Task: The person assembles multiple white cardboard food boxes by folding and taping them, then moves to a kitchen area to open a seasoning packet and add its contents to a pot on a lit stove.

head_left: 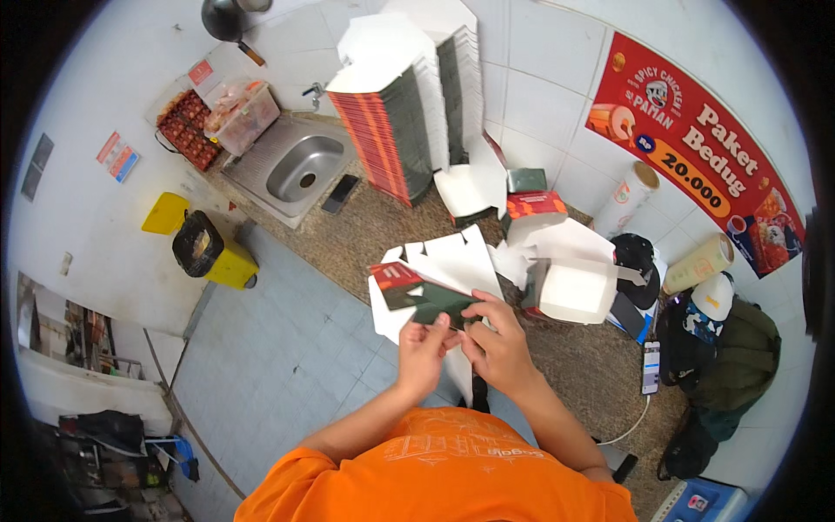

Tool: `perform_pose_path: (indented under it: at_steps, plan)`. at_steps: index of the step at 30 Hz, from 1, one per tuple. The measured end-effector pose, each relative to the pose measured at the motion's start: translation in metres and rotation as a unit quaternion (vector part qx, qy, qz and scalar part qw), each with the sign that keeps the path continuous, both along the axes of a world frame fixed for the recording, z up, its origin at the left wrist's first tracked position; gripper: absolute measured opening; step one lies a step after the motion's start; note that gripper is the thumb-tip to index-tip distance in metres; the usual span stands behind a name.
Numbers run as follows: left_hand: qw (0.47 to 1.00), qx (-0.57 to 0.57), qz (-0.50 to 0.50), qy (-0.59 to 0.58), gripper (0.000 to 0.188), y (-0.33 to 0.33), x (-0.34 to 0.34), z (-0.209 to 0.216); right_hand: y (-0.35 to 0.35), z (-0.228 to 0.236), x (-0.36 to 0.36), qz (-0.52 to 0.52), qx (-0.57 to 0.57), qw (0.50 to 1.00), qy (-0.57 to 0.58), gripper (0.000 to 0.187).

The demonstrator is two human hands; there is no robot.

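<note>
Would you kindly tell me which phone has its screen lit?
The phone with the white cable attached; the other phone beside the sink shows a dark screen.

Over there, a black smartphone (pixel 340 194) lies beside the stainless-steel sink (pixel 290 177), a yellow bin (pixel 233 263) stands lid-up, a red food poster (pixel 693 150) brightens the wall (pixel 546 52).

Orange short-sleeved shirt (pixel 435 483), pale line drawing (pixel 435 446) and lettering (pixel 515 452) on front; hands (pixel 499 346) bare.

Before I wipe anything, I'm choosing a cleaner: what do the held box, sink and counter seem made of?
Held box: probably thin card, smooth; flat folding panels. Sink: likely stainless steel, shiny; grey metallic highlights. Counter: perhaps granite or lookalike, fairly matte; brown speckles.
</note>
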State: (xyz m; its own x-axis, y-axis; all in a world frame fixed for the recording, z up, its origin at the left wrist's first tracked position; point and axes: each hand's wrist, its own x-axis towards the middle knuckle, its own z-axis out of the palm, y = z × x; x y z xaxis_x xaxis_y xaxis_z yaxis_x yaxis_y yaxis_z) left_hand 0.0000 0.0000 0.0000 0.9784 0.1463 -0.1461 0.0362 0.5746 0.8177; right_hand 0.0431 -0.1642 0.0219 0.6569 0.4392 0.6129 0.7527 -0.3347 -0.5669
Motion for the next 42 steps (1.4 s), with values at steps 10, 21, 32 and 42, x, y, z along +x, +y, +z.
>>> perform_pose_path:
  at_steps: [10,21,32,42]
  plan:
    - [0.854,0.475,-0.163,-0.136,0.011,0.188,-0.043,0.001,0.141,0.019,-0.033,0.016,0.07,0.997,0.027,0.097]
    - [0.937,0.287,-0.184,0.073,0.014,0.225,-0.125,-0.017,0.162,-0.015,-0.073,0.144,-0.082,0.953,0.252,0.023]
    - [0.88,0.449,-0.144,-0.054,0.019,0.14,-0.092,0.014,0.082,-0.031,-0.053,0.073,-0.028,0.936,0.343,0.022]
    - [0.782,0.583,-0.19,-0.116,0.06,0.087,-0.059,0.015,0.012,-0.017,0.027,-0.083,0.131,0.955,0.252,0.035]
